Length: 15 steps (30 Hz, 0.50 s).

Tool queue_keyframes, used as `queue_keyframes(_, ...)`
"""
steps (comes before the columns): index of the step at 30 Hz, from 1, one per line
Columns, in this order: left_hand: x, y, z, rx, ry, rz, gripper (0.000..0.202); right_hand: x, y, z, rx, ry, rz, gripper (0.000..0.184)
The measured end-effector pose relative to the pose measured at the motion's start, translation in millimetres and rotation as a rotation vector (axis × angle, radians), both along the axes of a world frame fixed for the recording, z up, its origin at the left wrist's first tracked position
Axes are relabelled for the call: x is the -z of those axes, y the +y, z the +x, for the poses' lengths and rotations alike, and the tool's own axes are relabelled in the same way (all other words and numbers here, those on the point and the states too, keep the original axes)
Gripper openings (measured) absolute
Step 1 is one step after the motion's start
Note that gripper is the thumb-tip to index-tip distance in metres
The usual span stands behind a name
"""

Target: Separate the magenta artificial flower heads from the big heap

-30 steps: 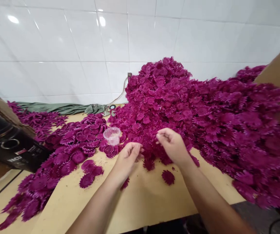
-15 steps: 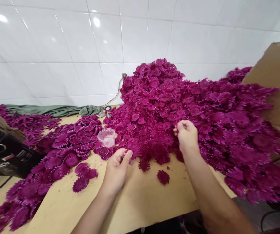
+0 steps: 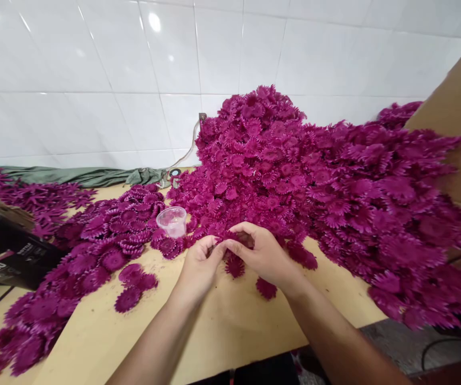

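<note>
My left hand point(image 3: 201, 263) and my right hand point(image 3: 263, 253) meet above the near edge of the flower heap. Between their pinched fingertips is a magenta artificial flower point(image 3: 227, 235), mostly covered by the fingers. Both thumbs nearly touch. Under and beside my right hand, loose magenta flower pieces point(image 3: 266, 289) lie on the tan board point(image 3: 246, 326). Left of my left hand stands a small clear plastic cup point(image 3: 172, 222) with something whitish in it. A big heap of magenta flowers point(image 3: 270, 155) rises just beyond my hands.
A row of stacked flower pieces point(image 3: 94, 230) runs down the left, with a dark printed box point(image 3: 9, 248) beside it. Star-shaped pieces point(image 3: 46, 200) and a green cloth point(image 3: 81, 175) lie against the tiled wall point(image 3: 114, 123). Cardboard point(image 3: 450, 101) borders the right.
My right hand has moved left from the heap to meet my left hand, and its fingers now pinch at the flower. The view has shifted slightly.
</note>
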State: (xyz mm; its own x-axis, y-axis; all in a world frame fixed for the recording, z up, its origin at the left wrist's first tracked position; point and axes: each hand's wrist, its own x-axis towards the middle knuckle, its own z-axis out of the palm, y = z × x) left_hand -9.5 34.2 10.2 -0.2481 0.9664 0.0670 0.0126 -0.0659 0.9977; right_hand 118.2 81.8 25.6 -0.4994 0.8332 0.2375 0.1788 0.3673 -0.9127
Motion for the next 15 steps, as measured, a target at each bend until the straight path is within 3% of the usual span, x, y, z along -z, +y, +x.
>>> queue_keyframes(3, 2.2, 1.3, -2.0, -0.010, 0.118, -0.047, 0.031, 2.8, 1.1, -3.5, 0.010, 0.068, -0.060, 0.007)
queue_keyframes(6, 1.1, 3.4, -0.3, -0.026, 0.180, -0.055, 0.034, 4.9, 7.4, -5.5, 0.118, 0.102, -0.045, 0.010)
queue_keyframes(12, -0.4, -1.4, -8.9, -0.084, 0.132, 0.040, 0.032, 3.7, 47.0, 19.6, 0.580, 0.373, -0.133, 0.015)
queue_keyframes(15, 2.8, 1.4, -14.8, -0.059, 0.155, 0.022, 0.026, 1.8, 53.1, 31.9, 0.513, 0.428, -0.205, 0.020)
